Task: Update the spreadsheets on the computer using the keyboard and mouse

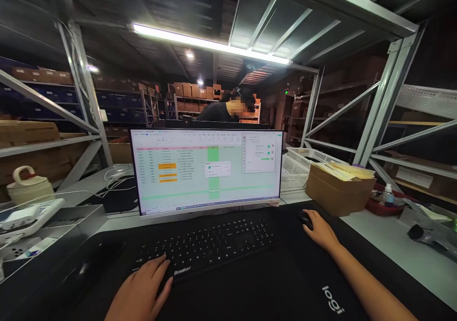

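Observation:
My left hand [144, 285] rests on the lower left corner of a black keyboard [210, 245], its fingers stretched out over the keys and the thumb apart. On the right, my right hand [319, 230] lies over a black computer mouse [305, 219], with the fingers curved around it. Both the keyboard and the mouse are on a black desk mat [257, 287] with a white "logi" print. Behind the keyboard stands a monitor [185, 183] showing a spreadsheet, a small pop-up box in the middle and a chat window at the right.
A cardboard box [339, 192] with papers and white baskets [296, 168] stand right of the monitor. At far right lies a barcode scanner [432, 242]. A grey tray [71, 235] and a cream jug [30, 187] are at left. Beyond the monitor a person [217, 111] leans forward.

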### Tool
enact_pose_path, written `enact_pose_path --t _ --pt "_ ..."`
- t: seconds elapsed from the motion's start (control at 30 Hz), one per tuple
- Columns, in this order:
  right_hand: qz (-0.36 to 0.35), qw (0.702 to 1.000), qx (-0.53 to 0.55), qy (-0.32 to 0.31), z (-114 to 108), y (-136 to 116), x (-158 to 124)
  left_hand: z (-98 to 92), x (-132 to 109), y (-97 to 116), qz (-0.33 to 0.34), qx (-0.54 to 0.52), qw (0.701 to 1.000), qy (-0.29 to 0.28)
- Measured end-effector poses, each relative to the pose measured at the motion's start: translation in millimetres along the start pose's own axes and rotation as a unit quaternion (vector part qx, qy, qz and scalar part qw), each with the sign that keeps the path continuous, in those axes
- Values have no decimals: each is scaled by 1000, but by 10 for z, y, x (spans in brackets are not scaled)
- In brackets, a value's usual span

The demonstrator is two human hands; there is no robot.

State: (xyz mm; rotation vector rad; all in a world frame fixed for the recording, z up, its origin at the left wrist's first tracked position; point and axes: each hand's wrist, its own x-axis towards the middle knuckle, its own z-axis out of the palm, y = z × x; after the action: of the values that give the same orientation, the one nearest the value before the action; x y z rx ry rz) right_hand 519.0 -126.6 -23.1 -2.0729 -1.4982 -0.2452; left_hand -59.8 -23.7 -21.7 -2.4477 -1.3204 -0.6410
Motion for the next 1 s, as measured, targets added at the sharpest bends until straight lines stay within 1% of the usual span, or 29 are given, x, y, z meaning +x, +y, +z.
enact_pose_path --t 0.1,0.2,0.33,0.47,0.67,0.83,1.0 --pt "3 1000 6 -20 -60 -45 -38 3 -14 8 2 5 1000 12" --pt "-18 999 11 -32 -96 -74 -70 -2 -25 29 5 7 1000 19" --pt "-38 999 16 -28 -61 -26 -71 -53 -33 70 12 3 1000 23" --pt "-58 998 11 -22 0 47 -49 -114 -34 107 14 12 1000 16" --pt "-29 999 -15 -22 10 62 -56 -100 -39 106 14 -2 1000 27" --pt "-34 999 -32 -19 19 86 -49 -102 -39 100 19 -3 999 28" --pt "-26 997 -53 -42 -15 56 -49 -134 -39 121 12 -2 1000 20"
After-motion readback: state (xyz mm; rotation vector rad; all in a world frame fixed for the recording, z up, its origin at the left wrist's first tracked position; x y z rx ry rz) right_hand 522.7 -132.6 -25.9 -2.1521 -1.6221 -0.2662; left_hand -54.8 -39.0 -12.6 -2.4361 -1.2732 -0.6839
